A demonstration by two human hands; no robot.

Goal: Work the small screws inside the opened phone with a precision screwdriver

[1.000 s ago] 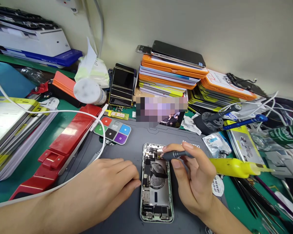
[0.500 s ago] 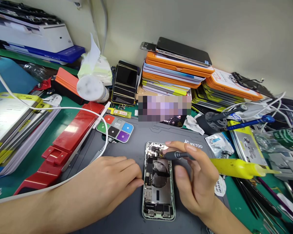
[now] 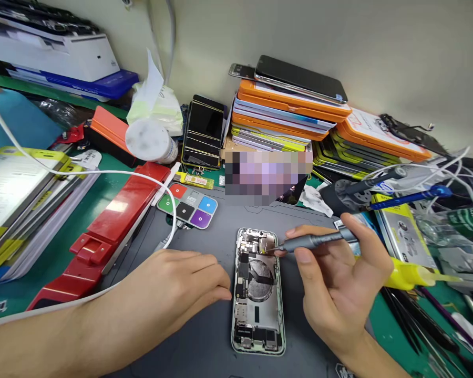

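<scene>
An opened phone (image 3: 266, 312) lies on the grey work mat, its inner parts and round charging coil exposed. In my right hand (image 3: 345, 273) is a slim grey screwdriver (image 3: 309, 242), held between thumb and fingers. It slants left, its thin tip over the upper right part of the phone's inside. My left hand (image 3: 189, 281) rests beside the phone's left edge, fingers curled together. Its fingertips are partly hidden; whether they touch the edge or pinch anything small, I cannot tell.
A white cable (image 3: 114, 172) arches over a red tool (image 3: 122, 205) at left. Behind the phone lies a coloured screw pad (image 3: 187, 211). Stacked orange cases (image 3: 291, 102) stand at the back. To the right are a yellow bottle (image 3: 408, 274), tweezers (image 3: 404, 315) and a black tool holder (image 3: 341, 195).
My right hand has drawn back to the right and turned palm-up, still gripping the screwdriver, so more of the tool and the phone's top shows. My left hand stays put.
</scene>
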